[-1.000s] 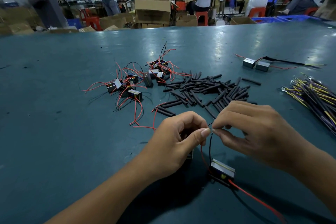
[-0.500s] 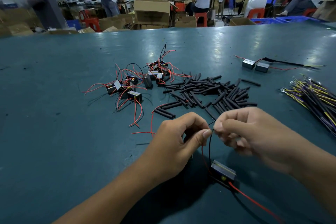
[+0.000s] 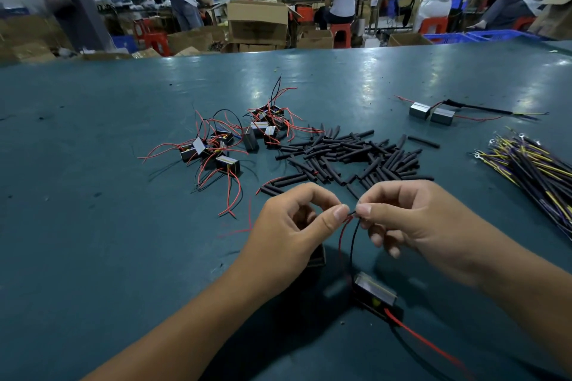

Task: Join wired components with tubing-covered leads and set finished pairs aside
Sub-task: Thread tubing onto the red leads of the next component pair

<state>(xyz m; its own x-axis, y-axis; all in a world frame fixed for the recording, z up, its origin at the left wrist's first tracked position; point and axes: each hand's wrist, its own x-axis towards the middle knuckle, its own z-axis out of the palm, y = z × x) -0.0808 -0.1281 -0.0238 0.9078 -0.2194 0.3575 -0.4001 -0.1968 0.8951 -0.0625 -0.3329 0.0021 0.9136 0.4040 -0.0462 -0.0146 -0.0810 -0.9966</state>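
Note:
My left hand [image 3: 294, 226] pinches the tip of a red lead between thumb and forefinger. My right hand [image 3: 411, 219] pinches the tip of a black lead right beside it, the two tips meeting. Both leads [image 3: 351, 244] run down to a small black wired component [image 3: 374, 291] lying on the table under my hands. A second component [image 3: 317, 257] is partly hidden below my left hand. A pile of short black tubing pieces [image 3: 349, 158] lies just beyond my hands.
Several loose components with red and black leads [image 3: 229, 142] lie at centre left. A joined pair [image 3: 431, 113] rests at the far right. A bundle of yellow and black wires [image 3: 532, 164] lies at the right edge. People work at benches beyond the green table [image 3: 93, 226].
My hands have shifted slightly; the red lead now shows at my left fingertips beside the black lead. The component on the table has stayed where it was.

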